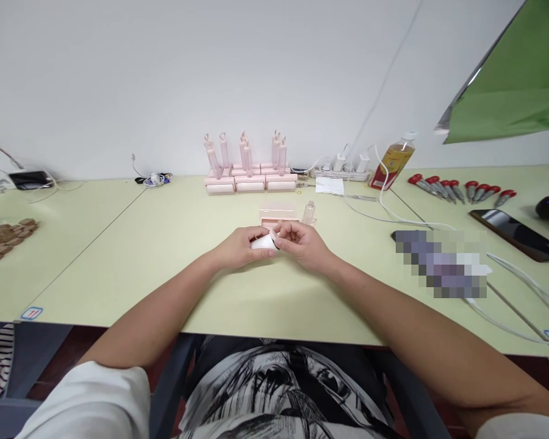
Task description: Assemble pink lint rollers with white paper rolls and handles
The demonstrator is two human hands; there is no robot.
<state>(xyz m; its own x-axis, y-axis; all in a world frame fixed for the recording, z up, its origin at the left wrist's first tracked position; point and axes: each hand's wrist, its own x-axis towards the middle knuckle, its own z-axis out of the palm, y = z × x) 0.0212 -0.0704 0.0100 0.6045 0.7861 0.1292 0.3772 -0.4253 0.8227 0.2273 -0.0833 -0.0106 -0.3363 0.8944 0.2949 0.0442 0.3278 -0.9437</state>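
Note:
My left hand (246, 249) is wrapped round a white roll (264, 242) with a pinkish end, which looks like the sticky roll of a small lint roller. At the roll's right end, the fingers of my right hand (302, 244) are closed in a pinch on its rim; a dark edge shows there. Just behind my hands lies a pink case (274, 222) with its clear lid (278, 210) raised. Beside the case, a clear handle (308, 212) stands nearly upright, close behind my right hand.
Several pink lint rollers (251, 183) with upright clear handles stand along the wall. To the right are a power strip (348, 174), a drink bottle (393, 161), red-capped tools (439, 188), a dark phone (521, 235) and white cables. Brown wooden pieces (9, 238) lie far left.

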